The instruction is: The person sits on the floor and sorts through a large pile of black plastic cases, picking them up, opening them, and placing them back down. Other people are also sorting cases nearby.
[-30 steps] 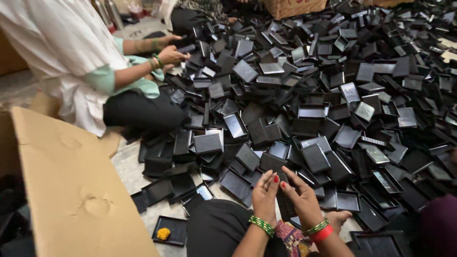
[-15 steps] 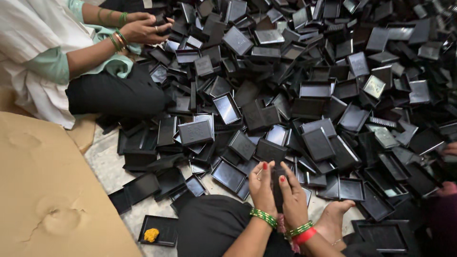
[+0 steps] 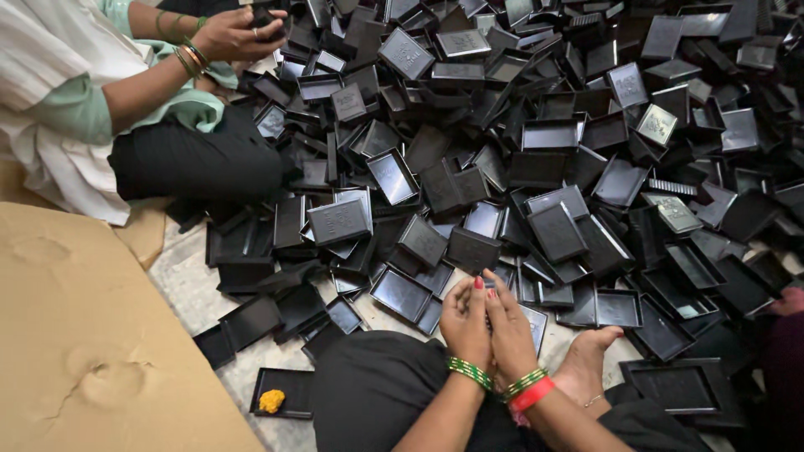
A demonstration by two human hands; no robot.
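Note:
My left hand (image 3: 463, 322) and my right hand (image 3: 508, 328) are pressed together palm to palm just above my black-clad knee (image 3: 377, 389). They close on a small black plastic case that is almost wholly hidden between them. Green bangles ring my left wrist; green and red ones ring my right. In front of my hands spreads a big heap of black plastic cases and lids (image 3: 536, 151). The nearest open trays (image 3: 400, 293) lie just to the left of my fingertips.
A seated co-worker in a white and green garment, upper left, holds a black piece in their hands (image 3: 239, 33). A brown cardboard sheet (image 3: 84, 335) covers the floor at left. A black tray with a yellow lump (image 3: 280, 393) lies beside my knee. My bare foot (image 3: 586, 364) rests at right.
My view has tilted down and closer to the heap. My hands have drawn together around the black case, which showed between them before. The co-worker's hands stay at the heap's far edge.

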